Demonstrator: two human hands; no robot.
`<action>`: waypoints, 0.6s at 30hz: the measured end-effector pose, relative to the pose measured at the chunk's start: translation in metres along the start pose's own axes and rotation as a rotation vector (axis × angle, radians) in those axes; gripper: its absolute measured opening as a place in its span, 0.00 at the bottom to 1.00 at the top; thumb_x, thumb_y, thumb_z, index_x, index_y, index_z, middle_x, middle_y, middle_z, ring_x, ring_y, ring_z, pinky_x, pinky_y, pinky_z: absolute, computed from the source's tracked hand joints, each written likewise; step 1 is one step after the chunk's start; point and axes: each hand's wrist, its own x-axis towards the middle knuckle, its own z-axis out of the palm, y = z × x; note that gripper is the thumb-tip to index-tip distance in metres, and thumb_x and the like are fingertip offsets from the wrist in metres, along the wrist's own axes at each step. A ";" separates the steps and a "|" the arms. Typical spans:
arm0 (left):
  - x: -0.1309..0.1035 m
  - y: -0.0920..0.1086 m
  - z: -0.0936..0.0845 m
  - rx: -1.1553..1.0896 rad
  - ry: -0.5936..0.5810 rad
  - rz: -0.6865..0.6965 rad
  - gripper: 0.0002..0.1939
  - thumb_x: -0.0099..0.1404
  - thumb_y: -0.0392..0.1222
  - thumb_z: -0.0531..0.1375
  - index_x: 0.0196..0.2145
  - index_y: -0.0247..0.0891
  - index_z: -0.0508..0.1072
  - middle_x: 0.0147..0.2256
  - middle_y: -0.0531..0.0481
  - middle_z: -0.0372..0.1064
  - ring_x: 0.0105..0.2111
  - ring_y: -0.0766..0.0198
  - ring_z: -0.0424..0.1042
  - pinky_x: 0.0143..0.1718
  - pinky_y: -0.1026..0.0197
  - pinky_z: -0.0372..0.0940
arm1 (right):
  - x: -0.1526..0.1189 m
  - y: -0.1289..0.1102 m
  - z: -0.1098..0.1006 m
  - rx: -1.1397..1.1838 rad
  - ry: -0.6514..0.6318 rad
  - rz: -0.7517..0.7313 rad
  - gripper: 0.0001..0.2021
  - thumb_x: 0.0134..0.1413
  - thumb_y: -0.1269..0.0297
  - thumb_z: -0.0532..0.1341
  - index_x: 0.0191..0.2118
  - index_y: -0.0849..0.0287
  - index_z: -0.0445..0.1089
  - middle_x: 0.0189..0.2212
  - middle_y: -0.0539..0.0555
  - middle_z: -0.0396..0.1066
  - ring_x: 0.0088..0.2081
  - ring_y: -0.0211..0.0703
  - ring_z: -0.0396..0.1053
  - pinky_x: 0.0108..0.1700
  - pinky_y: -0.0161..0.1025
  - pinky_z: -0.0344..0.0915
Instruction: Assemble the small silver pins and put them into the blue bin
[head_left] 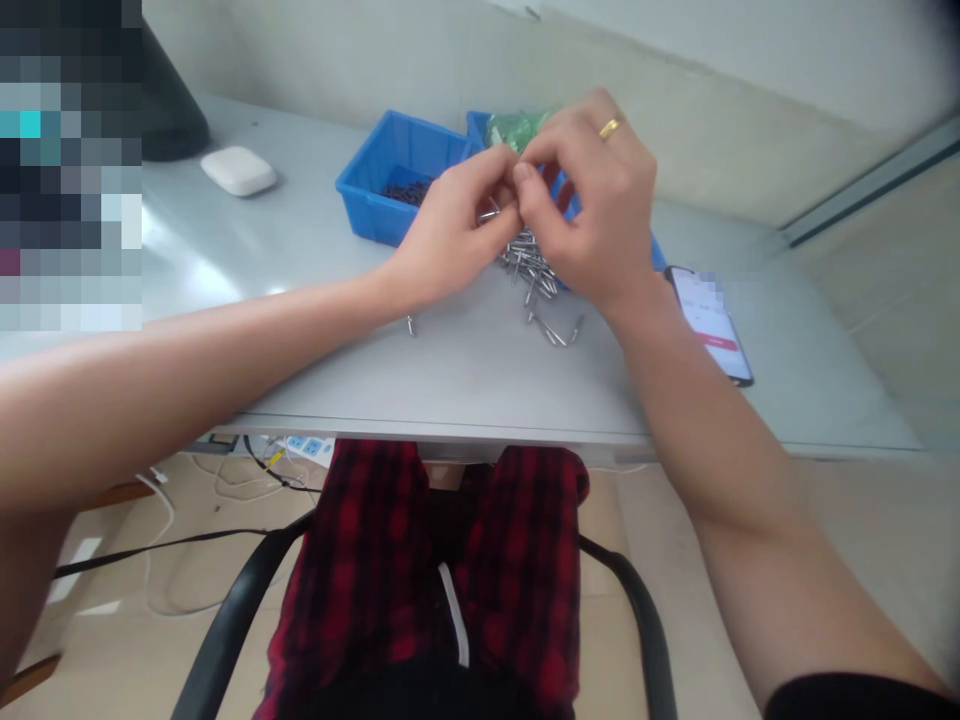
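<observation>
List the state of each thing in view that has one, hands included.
Left hand: fingers curled, tips at the right hand's; grip unclear.
Right hand: fingers curled; grip likewise unclear.
Left blue bin: upright, open-topped, dark small pieces inside.
Metal pieces: loose, heaped, a few scattered on the table.
Phone: face up, screen lit.
Green plastic: crumpled, partly hidden by the right hand.
White object: lying flat.
</observation>
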 end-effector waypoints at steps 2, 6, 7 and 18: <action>-0.001 0.002 -0.001 0.001 -0.003 0.003 0.14 0.68 0.40 0.66 0.31 0.48 0.64 0.27 0.53 0.62 0.33 0.59 0.66 0.36 0.53 0.59 | 0.000 -0.001 -0.001 0.015 0.003 -0.025 0.11 0.74 0.51 0.59 0.36 0.42 0.67 0.43 0.56 0.81 0.48 0.68 0.77 0.54 0.63 0.75; -0.001 0.001 -0.001 0.034 -0.015 -0.048 0.16 0.68 0.35 0.68 0.31 0.48 0.65 0.28 0.54 0.63 0.31 0.60 0.67 0.35 0.54 0.60 | 0.000 0.001 -0.001 0.066 0.028 -0.100 0.10 0.75 0.55 0.57 0.37 0.44 0.65 0.41 0.56 0.80 0.45 0.65 0.78 0.51 0.61 0.75; 0.000 0.000 -0.001 0.042 -0.018 -0.055 0.17 0.67 0.33 0.69 0.31 0.48 0.65 0.28 0.54 0.63 0.31 0.61 0.66 0.35 0.54 0.60 | 0.000 0.001 -0.001 0.065 0.018 -0.093 0.10 0.75 0.54 0.58 0.37 0.43 0.66 0.42 0.56 0.79 0.45 0.66 0.78 0.52 0.61 0.75; -0.004 0.003 -0.003 0.019 -0.062 -0.061 0.14 0.59 0.32 0.68 0.29 0.48 0.68 0.28 0.54 0.67 0.30 0.60 0.66 0.34 0.54 0.58 | 0.002 0.004 -0.001 0.062 -0.042 -0.047 0.12 0.72 0.52 0.62 0.35 0.43 0.62 0.40 0.57 0.78 0.45 0.69 0.77 0.52 0.64 0.74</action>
